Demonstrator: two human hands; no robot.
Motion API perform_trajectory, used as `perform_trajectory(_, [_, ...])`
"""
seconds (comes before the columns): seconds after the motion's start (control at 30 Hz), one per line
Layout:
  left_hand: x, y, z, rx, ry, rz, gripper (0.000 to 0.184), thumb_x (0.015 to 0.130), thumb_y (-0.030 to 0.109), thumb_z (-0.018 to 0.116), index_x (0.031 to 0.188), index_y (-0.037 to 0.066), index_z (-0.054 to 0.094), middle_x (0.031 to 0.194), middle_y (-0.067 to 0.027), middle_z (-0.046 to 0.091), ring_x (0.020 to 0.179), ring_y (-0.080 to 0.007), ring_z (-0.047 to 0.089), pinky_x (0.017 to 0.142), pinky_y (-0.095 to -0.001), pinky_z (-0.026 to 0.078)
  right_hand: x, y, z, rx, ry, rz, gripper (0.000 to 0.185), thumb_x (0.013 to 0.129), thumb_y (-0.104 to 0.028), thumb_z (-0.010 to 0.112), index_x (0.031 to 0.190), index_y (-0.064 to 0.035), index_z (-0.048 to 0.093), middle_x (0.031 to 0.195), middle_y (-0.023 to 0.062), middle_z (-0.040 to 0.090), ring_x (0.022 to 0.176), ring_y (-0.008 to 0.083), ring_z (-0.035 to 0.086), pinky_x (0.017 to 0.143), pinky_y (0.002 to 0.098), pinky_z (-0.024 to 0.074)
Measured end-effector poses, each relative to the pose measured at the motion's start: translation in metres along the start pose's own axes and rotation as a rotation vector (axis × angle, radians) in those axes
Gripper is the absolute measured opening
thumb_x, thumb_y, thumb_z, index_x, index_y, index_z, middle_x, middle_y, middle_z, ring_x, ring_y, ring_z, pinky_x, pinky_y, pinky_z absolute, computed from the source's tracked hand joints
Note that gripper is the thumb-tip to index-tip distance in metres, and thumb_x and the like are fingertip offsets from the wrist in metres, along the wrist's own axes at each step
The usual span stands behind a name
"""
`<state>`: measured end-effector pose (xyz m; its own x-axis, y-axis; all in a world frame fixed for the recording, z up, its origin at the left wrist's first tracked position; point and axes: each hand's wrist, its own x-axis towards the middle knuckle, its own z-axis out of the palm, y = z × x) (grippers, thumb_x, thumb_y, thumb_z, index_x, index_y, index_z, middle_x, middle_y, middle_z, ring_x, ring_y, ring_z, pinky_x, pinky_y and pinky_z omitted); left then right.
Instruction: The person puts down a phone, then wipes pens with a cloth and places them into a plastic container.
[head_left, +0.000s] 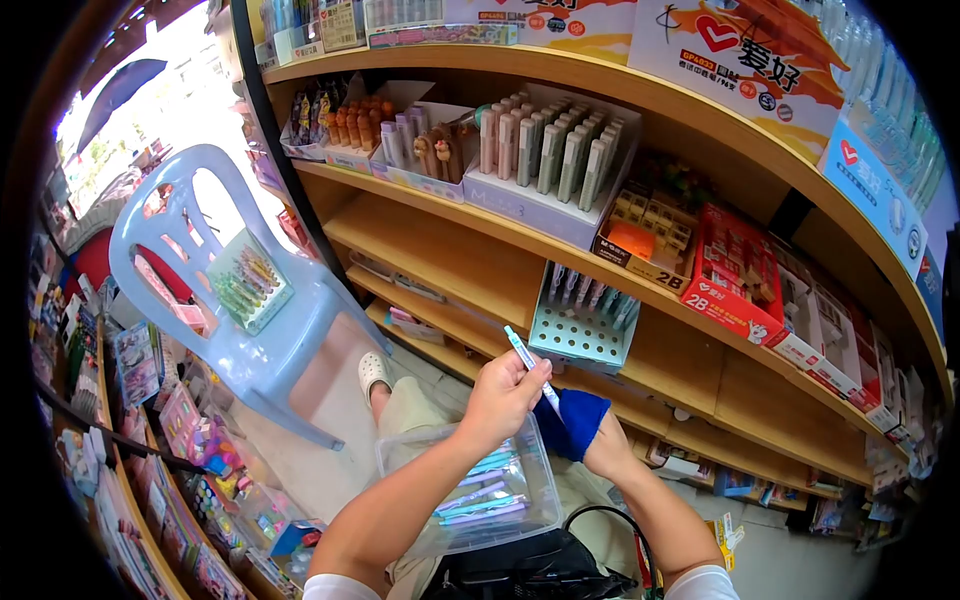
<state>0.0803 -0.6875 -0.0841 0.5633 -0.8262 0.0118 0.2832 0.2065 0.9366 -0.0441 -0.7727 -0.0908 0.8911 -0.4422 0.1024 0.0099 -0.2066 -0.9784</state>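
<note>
My left hand (504,391) is closed on a slim white and light blue pen (522,350), its tip pointing up and away from me. Beside it, my right hand (590,432) is wrapped in a dark blue cloth (572,422), which touches the pen's lower end; the cloth hides most of its fingers. Below both hands, a clear plastic box (548,498) rests on my lap with several blue and purple pens (482,508) inside. Just beyond the hands, a light blue pen holder (578,338) with round holes has several pens standing along its back.
Wooden shelves (440,235) curve across the front, bearing pen boxes and a red box (728,290). At the left stands a blue plastic chair (265,345) with a pen display box (250,283) on its seat. Racks of packaged goods line the lower left.
</note>
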Motion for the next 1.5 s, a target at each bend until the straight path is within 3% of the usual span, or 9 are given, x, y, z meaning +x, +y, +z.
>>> perform_trajectory(0.1, [0.001,0.02,-0.005,0.003,0.155,-0.019,0.014,0.088,0.017,0.051,0.081,0.006,0.05,0.055,0.0046,0.04,0.046,-0.0036,0.034,0.043,-0.0181,0.025,-0.007,-0.002,-0.004,0.127,0.005,0.017,0.02,0.086,-0.017,0.046,0.077,-0.0013,0.053,0.066,-0.0009,0.048,0.06,0.0079,0.044,0.052,0.0235,0.036])
perform_trajectory(0.27, [0.004,0.022,-0.013,-0.103,0.072,0.057,0.017,0.088,0.022,0.051,0.081,0.006,0.048,0.054,0.004,0.038,0.046,-0.0042,0.033,0.044,-0.0191,0.025,-0.014,0.01,-0.019,0.351,0.228,0.235,0.01,0.084,-0.012,0.05,0.078,-0.0052,0.054,0.07,-0.0014,0.049,0.064,0.0071,0.044,0.056,0.0223,0.0374])
perform_trajectory(0.37, [0.002,0.022,-0.008,-0.068,0.054,0.047,0.018,0.088,0.022,0.051,0.081,0.006,0.048,0.054,0.0038,0.038,0.047,-0.0044,0.033,0.044,-0.0194,0.025,-0.01,-0.002,-0.019,0.411,0.392,0.086,0.006,0.083,-0.01,0.052,0.08,-0.0046,0.054,0.073,-0.0011,0.052,0.067,0.0062,0.047,0.06,0.0216,0.0391])
perform_trajectory(0.7, [0.001,0.021,-0.01,-0.073,0.033,0.049,0.017,0.089,0.02,0.05,0.082,0.004,0.048,0.058,0.004,0.039,0.048,-0.0038,0.033,0.044,-0.0186,0.026,0.008,-0.004,-0.013,0.712,0.251,0.038,0.022,0.082,-0.018,0.048,0.088,0.0021,0.055,0.083,0.0113,0.06,0.07,0.0168,0.057,0.063,0.0272,0.0457])
perform_trajectory(0.9, [0.0,0.019,-0.002,-0.013,0.022,0.031,0.014,0.089,0.018,0.049,0.084,0.005,0.048,0.062,0.0038,0.041,0.051,-0.0036,0.035,0.045,-0.018,0.027,0.014,-0.011,0.008,0.239,0.065,0.229,0.025,0.09,-0.023,0.038,0.09,-0.0041,0.053,0.074,0.0042,0.053,0.067,0.012,0.051,0.061,0.0256,0.0419])
perform_trajectory(0.93, [0.0,0.016,-0.001,0.012,0.017,0.06,0.014,0.089,0.018,0.049,0.084,0.005,0.048,0.062,0.0039,0.041,0.051,-0.0036,0.035,0.046,-0.0181,0.027,0.022,0.0,0.014,-0.235,0.087,-0.274,0.026,0.092,-0.024,0.036,0.091,-0.0038,0.052,0.074,0.002,0.05,0.069,0.0102,0.048,0.062,0.0245,0.0401])
perform_trajectory(0.97, [0.0,0.012,0.0,0.038,0.013,0.09,0.014,0.089,0.018,0.049,0.084,0.005,0.048,0.062,0.0039,0.041,0.052,-0.0036,0.035,0.046,-0.0181,0.028,0.021,-0.001,0.018,-0.085,0.052,-0.216,0.012,0.084,-0.011,0.043,0.082,0.0002,0.046,0.072,0.0169,0.049,0.067,0.0339,0.049,0.06,0.0362,0.0395])
perform_trajectory(1.03, [0.0,0.009,-0.003,0.068,-0.006,0.103,0.015,0.089,0.019,0.049,0.084,0.005,0.048,0.063,0.004,0.041,0.053,-0.0037,0.035,0.047,-0.0183,0.028,0.021,0.009,0.02,-0.153,0.052,-0.307,0.012,0.085,-0.011,0.043,0.082,-0.0001,0.047,0.071,0.0154,0.05,0.064,0.0301,0.049,0.06,0.0353,0.0399])
perform_trajectory(1.5, [-0.002,0.015,-0.004,-0.035,-0.075,0.039,0.018,0.09,0.021,0.046,0.082,0.005,0.048,0.061,0.0043,0.036,0.052,-0.0043,0.03,0.046,-0.0186,0.023,-0.004,0.003,0.003,0.099,-0.004,-0.029,0.024,0.09,-0.017,0.039,0.074,-0.0023,0.048,0.059,0.0012,0.042,0.052,0.01,0.039,0.047,0.0245,0.0321])
